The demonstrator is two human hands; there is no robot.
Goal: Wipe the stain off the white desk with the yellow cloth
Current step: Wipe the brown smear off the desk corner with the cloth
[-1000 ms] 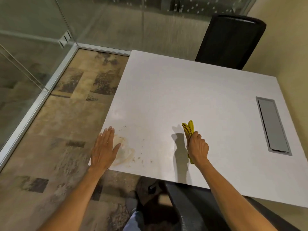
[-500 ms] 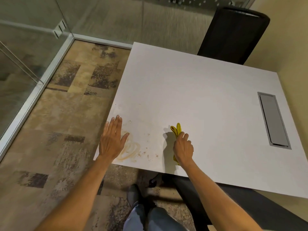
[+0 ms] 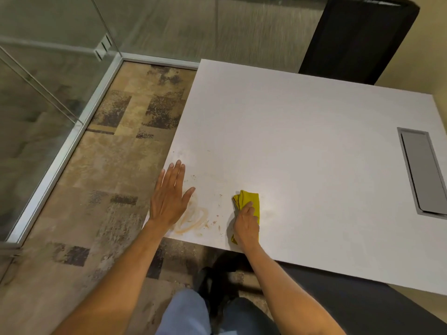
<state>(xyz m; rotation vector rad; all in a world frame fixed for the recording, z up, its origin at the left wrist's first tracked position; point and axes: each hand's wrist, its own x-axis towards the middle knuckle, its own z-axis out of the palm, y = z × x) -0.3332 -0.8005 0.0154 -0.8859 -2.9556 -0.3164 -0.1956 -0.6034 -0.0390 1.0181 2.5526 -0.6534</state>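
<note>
The white desk (image 3: pixel 302 141) fills the right half of the view. A brownish swirled stain (image 3: pixel 196 217) with scattered specks lies at its near left corner. My left hand (image 3: pixel 169 197) rests flat on the desk edge, fingers spread, its thumb touching the stain's left side. My right hand (image 3: pixel 246 226) presses the bunched yellow cloth (image 3: pixel 248 199) onto the desk, just right of the stain. Part of the cloth is hidden under my palm.
A grey cable hatch (image 3: pixel 423 172) is set into the desk at the right. A black chair (image 3: pixel 358 37) stands behind the far edge, and another dark chair seat (image 3: pixel 358 303) sits below the near edge. Glass partitions (image 3: pixel 48 93) bound the patterned floor at left.
My right hand has brought the cloth down from upright to pressed against the desk and moved it left toward the stain. My left hand has stayed flat at the corner.
</note>
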